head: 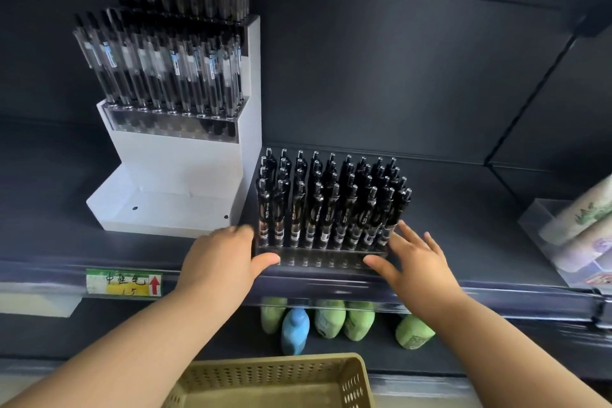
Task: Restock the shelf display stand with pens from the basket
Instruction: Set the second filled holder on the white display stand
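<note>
— What fills the frame?

— A dark, matte metal shelf point(430, 215) with a flat back panel. On its left stands a white, stepped plastic stand point(172, 175), boxy and smooth, with slim clear-barrelled pens point(159, 73) upright in its upper tiers and its bottom tray bare.

— And where are the pens you are restocking?

— Just beside that white stand, near the shelf's front edge: a clear acrylic display stand point(321, 257), low and rectangular, packed with rows of black pens point(331, 202) standing upright, clips glinting. Below me, the tan plastic basket point(275, 381), perforated with small oval holes, shows only its floor.

— Your hands?

— My left hand point(225, 258) is spread against the acrylic stand's left end, thumb laid along its front face. My right hand point(417, 262) is spread too, fingers splayed at the right end, thumb touching the front corner. Neither grips a pen.

— Anything smaller?

— Rounded green and blue bottles point(328, 321) on the shelf beneath, paper rolls in a clear box point(569, 225) at far right, and a yellow-green price label point(124, 282) with a red arrow on the shelf lip.
</note>
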The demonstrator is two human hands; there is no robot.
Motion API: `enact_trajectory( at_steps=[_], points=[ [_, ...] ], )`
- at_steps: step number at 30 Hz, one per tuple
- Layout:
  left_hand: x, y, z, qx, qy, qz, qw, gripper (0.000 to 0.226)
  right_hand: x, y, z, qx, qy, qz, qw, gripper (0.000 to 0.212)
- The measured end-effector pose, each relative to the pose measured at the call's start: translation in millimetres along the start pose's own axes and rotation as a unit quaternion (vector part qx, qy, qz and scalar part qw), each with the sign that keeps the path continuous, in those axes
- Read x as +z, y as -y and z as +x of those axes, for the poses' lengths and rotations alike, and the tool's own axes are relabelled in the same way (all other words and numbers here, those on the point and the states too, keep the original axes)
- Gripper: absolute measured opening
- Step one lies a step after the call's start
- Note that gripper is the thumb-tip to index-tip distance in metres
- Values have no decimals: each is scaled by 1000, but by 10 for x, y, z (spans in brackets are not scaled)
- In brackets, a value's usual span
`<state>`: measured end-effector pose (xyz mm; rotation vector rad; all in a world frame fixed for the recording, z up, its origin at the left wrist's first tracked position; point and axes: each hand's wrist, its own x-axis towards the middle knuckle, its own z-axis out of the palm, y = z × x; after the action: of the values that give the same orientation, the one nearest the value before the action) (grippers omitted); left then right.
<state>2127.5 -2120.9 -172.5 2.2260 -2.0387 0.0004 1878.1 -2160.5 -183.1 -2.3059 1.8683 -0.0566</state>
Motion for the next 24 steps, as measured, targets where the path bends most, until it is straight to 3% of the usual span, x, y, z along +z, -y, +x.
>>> enact_trajectory(
  at_steps=[6,11,16,22,24],
  points=[
    [98,-44,65,-2,15,-57,998,53,-37,-6,51,-12,27,-26,999,83],
    [86,-71,107,-29,29,45,998,77,-7,12,205,-14,33,-34,999,120],
    [72,-95,115,-31,51,43,997,73,41,-18,252,-13,51,-40,998,121],
    [19,-111,33,-30,27,-84,996,63,25,-48,234,-25,47,-27,998,131],
    [-18,-120,25,-22,25,-93,995,63,-61,-25,187,-19,51,-28,998,123]
  ],
)
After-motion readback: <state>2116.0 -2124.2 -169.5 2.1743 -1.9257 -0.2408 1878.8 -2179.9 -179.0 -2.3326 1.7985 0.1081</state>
